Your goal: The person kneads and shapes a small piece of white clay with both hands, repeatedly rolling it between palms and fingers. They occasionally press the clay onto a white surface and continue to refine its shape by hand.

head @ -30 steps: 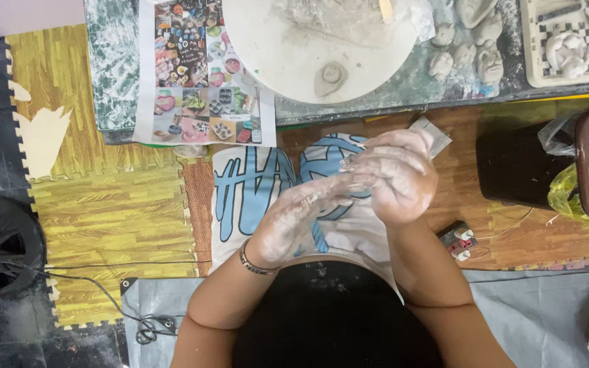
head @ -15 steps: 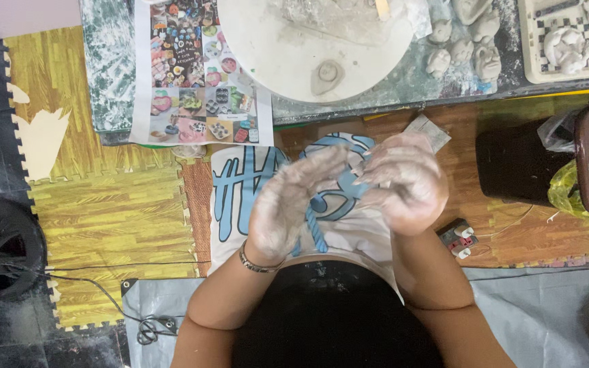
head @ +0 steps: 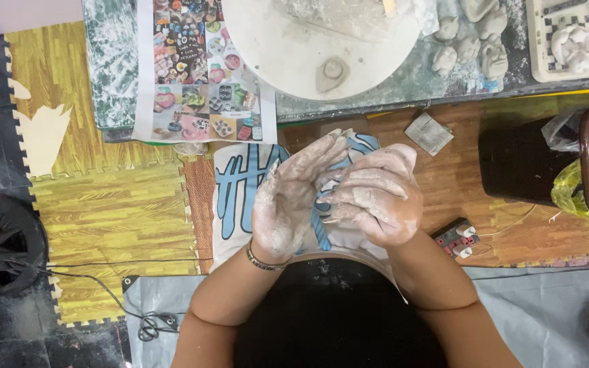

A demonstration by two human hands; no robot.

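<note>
Head view, looking down. The left hand (head: pixel 288 204) and the right hand (head: pixel 373 197), both coated in pale clay, are pressing together over the lap, palm towards palm, the right fingers (head: pixel 356 180) curling across the left. Whatever is being worked between them is hidden: the pictures do not show whether either hand is clenching a lump or merely rubbing against the other, so the grip cannot be told. Any clay in hand would be lying between the palms, above the printed cloth (head: pixel 240 197).

At 12 o'clock from the hands a white board (head: pixel 288 48) is bearing a small clay piece (head: pixel 332 73); at 1 o'clock several clay figures (head: pixel 472 41) are standing on the table (head: pixel 390 95). A picture sheet (head: pixel 202 75) is lying at 11 o'clock, a grey square (head: pixel 429 133) at 1 o'clock, a small red-and-white object (head: pixel 458 238) at 4 o'clock.

Risks, as judgement: clay may be crumbling from the palms onto the cloth; excess pressure may be flattening or cracking a hidden piece; wet hands may be smearing the sheet if reaching forward.
</note>
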